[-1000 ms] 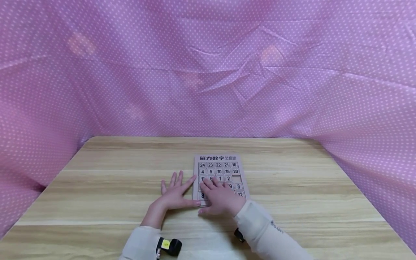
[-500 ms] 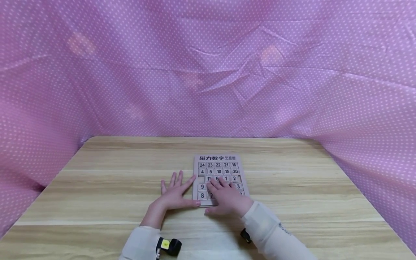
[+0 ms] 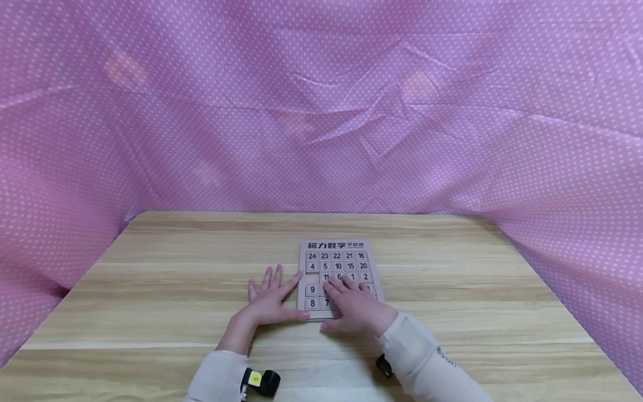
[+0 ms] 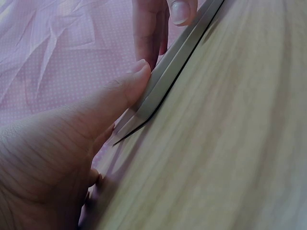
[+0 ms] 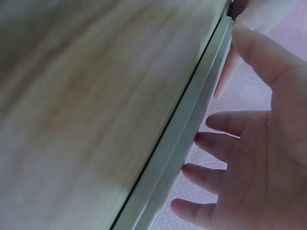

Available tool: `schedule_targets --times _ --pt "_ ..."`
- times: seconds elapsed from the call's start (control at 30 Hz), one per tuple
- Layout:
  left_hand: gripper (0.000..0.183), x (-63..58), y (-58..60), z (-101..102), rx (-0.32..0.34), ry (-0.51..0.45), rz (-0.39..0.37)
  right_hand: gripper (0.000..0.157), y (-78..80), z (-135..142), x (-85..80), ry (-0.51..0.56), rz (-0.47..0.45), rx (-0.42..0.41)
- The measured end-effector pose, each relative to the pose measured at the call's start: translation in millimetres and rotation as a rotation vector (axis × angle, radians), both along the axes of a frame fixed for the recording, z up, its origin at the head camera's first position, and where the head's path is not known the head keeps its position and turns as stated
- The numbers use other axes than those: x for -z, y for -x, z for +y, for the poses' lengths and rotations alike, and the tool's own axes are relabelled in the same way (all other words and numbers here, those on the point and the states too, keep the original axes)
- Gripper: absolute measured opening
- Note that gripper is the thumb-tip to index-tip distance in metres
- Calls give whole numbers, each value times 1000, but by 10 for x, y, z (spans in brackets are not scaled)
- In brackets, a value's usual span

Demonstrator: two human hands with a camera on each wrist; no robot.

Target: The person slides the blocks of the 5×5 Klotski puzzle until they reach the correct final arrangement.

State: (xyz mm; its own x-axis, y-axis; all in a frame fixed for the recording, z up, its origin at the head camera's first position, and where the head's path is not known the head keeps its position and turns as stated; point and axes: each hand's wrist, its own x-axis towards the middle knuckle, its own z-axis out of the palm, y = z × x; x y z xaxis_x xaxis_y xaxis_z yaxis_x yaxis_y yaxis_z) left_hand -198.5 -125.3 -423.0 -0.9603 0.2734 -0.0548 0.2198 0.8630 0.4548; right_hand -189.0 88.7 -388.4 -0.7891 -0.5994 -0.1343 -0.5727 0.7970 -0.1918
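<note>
A number sliding puzzle [image 3: 302,254] with black-printed square tiles lies flat on the table. Its third row reads 11, 6, 1, 2 and sits against the right side, leaving an empty slot [image 3: 311,280] at the left end. My left hand [image 3: 270,305] is spread beside the frame, its thumb on the lower left corner and index fingertip at the left edge. Over the lower rows lies my right hand [image 3: 354,308], fingers extended and fingertips on the tiles just below the 11 and 6. It hides several tiles. In the right wrist view the puzzle's edge [image 5: 177,134] shows beside the fingertips.
The wood-grain table [image 3: 176,290] extends around the puzzle on all sides. A pink dotted cloth [image 3: 321,139] hangs behind the table and along both sides. A black wrist camera [image 3: 268,382] is strapped to my left sleeve.
The tiles 11, 6, 1 and 2 have slid right, so the third row's gap is now at its left end. My right hand has shifted right; my left hand stays put.
</note>
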Motion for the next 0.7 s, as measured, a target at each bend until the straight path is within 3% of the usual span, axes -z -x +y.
schedule_targets --times 0.4,0.7 --pt "94 13 3 -6 5 17 8 79 -272 -54 -39 -77 48 -129" --pt "93 -7 -5 -11 5 11 8 75 -221 -94 -39 -42 37 -109"
